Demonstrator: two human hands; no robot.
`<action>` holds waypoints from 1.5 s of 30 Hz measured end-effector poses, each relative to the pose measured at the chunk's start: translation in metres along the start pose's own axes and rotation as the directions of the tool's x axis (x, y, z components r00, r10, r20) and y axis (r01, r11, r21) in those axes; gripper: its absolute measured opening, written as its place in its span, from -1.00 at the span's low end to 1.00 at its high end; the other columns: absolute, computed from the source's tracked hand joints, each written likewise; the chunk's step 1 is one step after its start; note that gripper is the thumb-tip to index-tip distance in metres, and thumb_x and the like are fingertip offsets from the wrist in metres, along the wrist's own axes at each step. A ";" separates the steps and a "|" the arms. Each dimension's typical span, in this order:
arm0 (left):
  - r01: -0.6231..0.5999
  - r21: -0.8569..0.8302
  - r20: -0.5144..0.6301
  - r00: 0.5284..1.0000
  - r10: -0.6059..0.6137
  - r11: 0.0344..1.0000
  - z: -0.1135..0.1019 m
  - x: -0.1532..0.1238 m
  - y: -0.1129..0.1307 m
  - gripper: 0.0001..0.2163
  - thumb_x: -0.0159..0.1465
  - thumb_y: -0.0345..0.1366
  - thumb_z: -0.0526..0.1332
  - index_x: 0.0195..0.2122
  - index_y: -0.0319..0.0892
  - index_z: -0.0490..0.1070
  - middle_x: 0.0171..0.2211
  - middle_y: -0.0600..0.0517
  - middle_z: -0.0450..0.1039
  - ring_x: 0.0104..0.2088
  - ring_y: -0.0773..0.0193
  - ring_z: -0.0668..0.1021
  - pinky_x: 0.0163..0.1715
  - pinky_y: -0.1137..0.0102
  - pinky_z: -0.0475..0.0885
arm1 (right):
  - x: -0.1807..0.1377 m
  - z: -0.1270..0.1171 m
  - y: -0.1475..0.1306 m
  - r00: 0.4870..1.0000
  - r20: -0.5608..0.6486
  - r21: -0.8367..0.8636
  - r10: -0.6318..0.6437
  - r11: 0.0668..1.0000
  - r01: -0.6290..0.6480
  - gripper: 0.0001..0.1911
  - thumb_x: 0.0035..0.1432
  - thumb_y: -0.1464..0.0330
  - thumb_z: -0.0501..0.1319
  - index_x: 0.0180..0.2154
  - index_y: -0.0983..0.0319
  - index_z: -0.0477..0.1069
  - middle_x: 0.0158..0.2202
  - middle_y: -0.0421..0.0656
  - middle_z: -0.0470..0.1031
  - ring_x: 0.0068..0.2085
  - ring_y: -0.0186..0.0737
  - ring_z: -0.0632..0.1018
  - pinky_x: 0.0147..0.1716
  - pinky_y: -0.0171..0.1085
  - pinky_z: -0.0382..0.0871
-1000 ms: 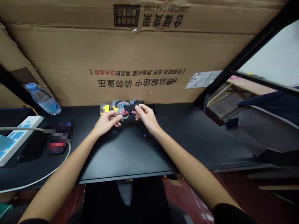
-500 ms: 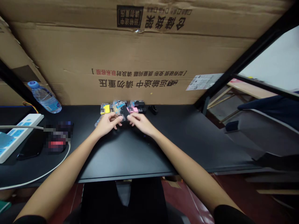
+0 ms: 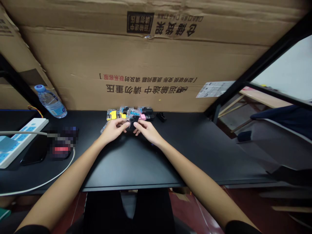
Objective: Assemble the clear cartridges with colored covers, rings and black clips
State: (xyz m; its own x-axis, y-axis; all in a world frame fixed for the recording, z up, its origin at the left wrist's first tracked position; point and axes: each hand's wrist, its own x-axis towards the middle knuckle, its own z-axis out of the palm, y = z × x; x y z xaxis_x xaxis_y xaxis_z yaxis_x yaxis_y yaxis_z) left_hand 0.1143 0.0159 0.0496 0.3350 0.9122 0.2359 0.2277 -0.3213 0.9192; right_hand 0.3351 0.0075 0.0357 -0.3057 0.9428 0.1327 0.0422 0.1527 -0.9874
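The left hand [image 3: 114, 130] and right hand [image 3: 148, 130] both pinched the clear-and-black plastic device [image 3: 134, 119] between thumb and fingers; it sat between them, neither nearer, its long axis unclear. Beyond, a yellow-and-clear case [image 3: 112, 114] lay on the black desk [image 3: 131, 162].

Between the forearms, and right of the right hand [image 3: 147, 131], the table [image 3: 133, 162] left room for a low pass. Straight ahead, the left hand [image 3: 113, 130], a clear-and-black piece [image 3: 133, 119], the small plastic cases [image 3: 112, 114] and the cardboard [image 3: 136, 58] stood in the way. A bottle [image 3: 52, 104], power strip [image 3: 23, 140], phone [image 3: 35, 152] and looping cable [image 3: 52, 178] crowded the left.
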 end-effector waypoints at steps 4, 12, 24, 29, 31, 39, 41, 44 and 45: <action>-0.135 0.234 0.047 0.991 0.127 0.963 -0.004 0.000 0.003 -0.63 0.42 0.03 0.28 -0.39 -0.14 0.59 -0.44 0.04 0.57 -0.41 0.21 0.56 -0.32 0.33 0.42 | -0.001 0.002 -0.001 1.000 -0.015 0.121 0.017 0.993 -0.015 -0.42 0.11 -0.12 0.51 -0.16 0.23 0.56 -0.30 -0.12 0.62 -0.31 -0.13 0.73 -0.34 -0.20 0.67; -0.125 0.272 -0.138 0.976 0.168 0.954 -0.005 0.000 -0.004 -0.58 0.32 -0.05 0.41 0.16 -0.07 0.56 -0.07 -0.02 0.59 -0.42 0.32 0.52 -0.24 0.33 0.49 | 0.004 -0.012 0.011 0.989 -0.108 -0.078 -0.100 0.993 0.092 -0.40 0.16 -0.05 0.50 0.05 0.23 0.63 -0.35 -0.12 0.68 -0.38 -0.06 0.74 -0.34 -0.10 0.71; -0.055 -0.161 -0.029 0.998 0.051 0.985 0.005 0.003 -0.011 -0.58 0.40 0.08 0.34 0.13 -0.09 0.55 -0.25 -0.01 0.64 -0.36 0.26 0.69 -0.31 0.38 0.59 | -0.001 -0.015 0.015 0.881 -0.069 -0.572 -0.468 0.742 0.350 -0.57 0.38 0.17 0.36 0.24 0.04 0.64 0.28 -0.06 0.62 -0.02 0.05 0.75 -0.09 -0.02 0.76; -0.083 -0.287 -0.233 0.972 0.015 0.954 -0.020 0.020 -0.028 -0.61 0.36 0.04 0.39 0.06 -0.12 0.55 -0.22 -0.03 0.65 -0.28 0.23 0.71 -0.26 0.36 0.64 | -0.003 -0.009 0.012 0.869 -0.025 -0.515 -0.494 0.751 0.413 -0.51 0.46 0.19 0.27 0.35 0.05 0.50 0.45 0.03 0.38 0.05 -0.02 0.72 -0.04 -0.03 0.76; -0.124 -0.236 -0.374 0.927 0.028 0.964 -0.038 0.026 -0.040 -0.64 0.37 0.01 0.37 0.04 -0.11 0.55 -0.18 -0.03 0.64 -0.26 0.23 0.69 -0.31 0.40 0.61 | -0.003 -0.009 0.011 0.869 -0.013 -0.527 -0.495 0.742 0.415 -0.55 0.49 0.21 0.23 0.33 0.05 0.51 0.41 0.05 0.41 0.03 -0.04 0.71 -0.04 -0.03 0.75; 0.014 0.149 -0.532 0.844 0.069 0.989 -0.073 0.033 -0.082 -0.69 0.47 -0.08 0.18 0.09 -0.09 0.54 0.00 -0.07 0.68 -0.07 0.11 0.68 0.05 0.20 0.59 | -0.003 -0.008 0.010 0.869 0.032 -0.526 -0.494 0.730 0.435 -0.66 0.51 0.27 0.17 0.20 0.06 0.57 0.29 0.03 0.50 -0.06 -0.12 0.69 -0.11 -0.09 0.71; 0.002 0.182 -0.507 0.857 0.092 0.983 -0.071 0.034 -0.084 -0.70 0.48 -0.11 0.16 0.12 -0.07 0.54 0.07 -0.06 0.67 0.06 0.08 0.68 0.18 0.16 0.54 | -0.003 -0.007 0.011 0.868 0.039 -0.526 -0.495 0.729 0.439 -0.68 0.50 0.29 0.17 0.16 0.07 0.59 0.27 0.02 0.51 -0.04 -0.12 0.69 -0.10 -0.10 0.71; -0.001 0.197 -0.460 0.883 0.093 0.980 -0.067 0.035 -0.083 -0.67 0.48 -0.12 0.16 0.17 -0.06 0.53 0.08 -0.05 0.68 0.12 0.04 0.67 0.22 0.13 0.52 | -0.003 -0.008 0.012 0.868 0.051 -0.527 -0.494 0.725 0.443 -0.71 0.49 0.30 0.18 0.10 0.09 0.61 0.24 0.02 0.53 0.02 -0.09 0.68 -0.09 -0.10 0.70; 0.004 0.205 -0.444 0.892 0.089 0.979 -0.067 0.035 -0.083 -0.66 0.47 -0.12 0.17 0.19 -0.06 0.53 0.07 -0.06 0.68 0.12 0.03 0.67 0.21 0.12 0.53 | -0.002 -0.008 0.012 0.867 0.052 -0.528 -0.495 0.723 0.445 -0.72 0.49 0.31 0.18 0.08 0.10 0.62 0.23 0.03 0.54 0.04 -0.08 0.67 -0.09 -0.10 0.69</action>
State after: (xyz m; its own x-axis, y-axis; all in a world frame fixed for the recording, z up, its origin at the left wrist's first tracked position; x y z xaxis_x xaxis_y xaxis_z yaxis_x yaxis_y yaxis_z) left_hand 0.0461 0.0909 0.0028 -0.0865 0.8976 0.4323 0.4112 -0.3630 0.8361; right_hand 0.3442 0.0094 0.0242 -0.3356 0.7266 0.5995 0.3971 0.6863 -0.6094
